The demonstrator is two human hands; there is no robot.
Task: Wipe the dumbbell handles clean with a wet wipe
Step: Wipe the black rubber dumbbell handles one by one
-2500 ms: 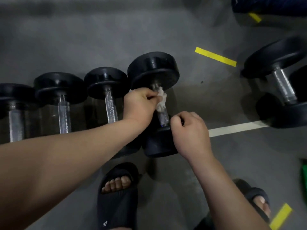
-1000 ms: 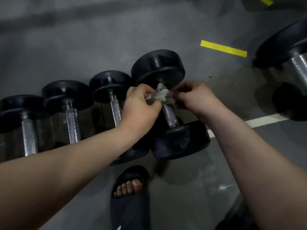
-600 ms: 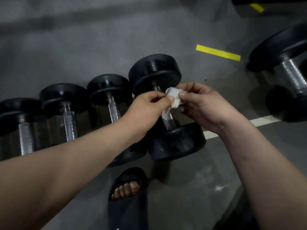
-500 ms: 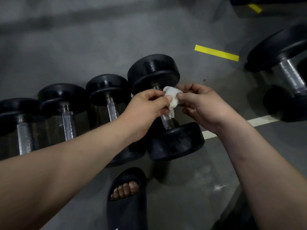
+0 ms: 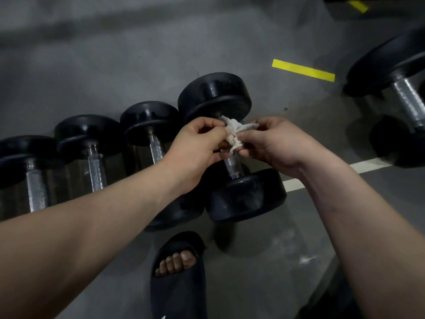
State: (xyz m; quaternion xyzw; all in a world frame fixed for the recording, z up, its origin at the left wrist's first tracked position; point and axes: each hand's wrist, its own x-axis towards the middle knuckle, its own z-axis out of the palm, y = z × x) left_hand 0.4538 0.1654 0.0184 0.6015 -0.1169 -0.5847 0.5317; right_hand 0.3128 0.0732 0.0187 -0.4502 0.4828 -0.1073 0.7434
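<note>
The left hand [image 5: 197,146] and the right hand [image 5: 276,143] are each pinching the crumpled wet wipe [image 5: 234,132] between curled fingers. The wet wipe is hanging over the handle [image 5: 232,165] of the rightmost dumbbell [image 5: 246,194] in the row lying mid-floor [image 5: 115,65].

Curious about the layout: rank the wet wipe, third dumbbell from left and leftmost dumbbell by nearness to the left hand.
1. wet wipe, pinched by the left hand.
2. third dumbbell, just to its left.
3. leftmost dumbbell, at the row's far end.
</note>
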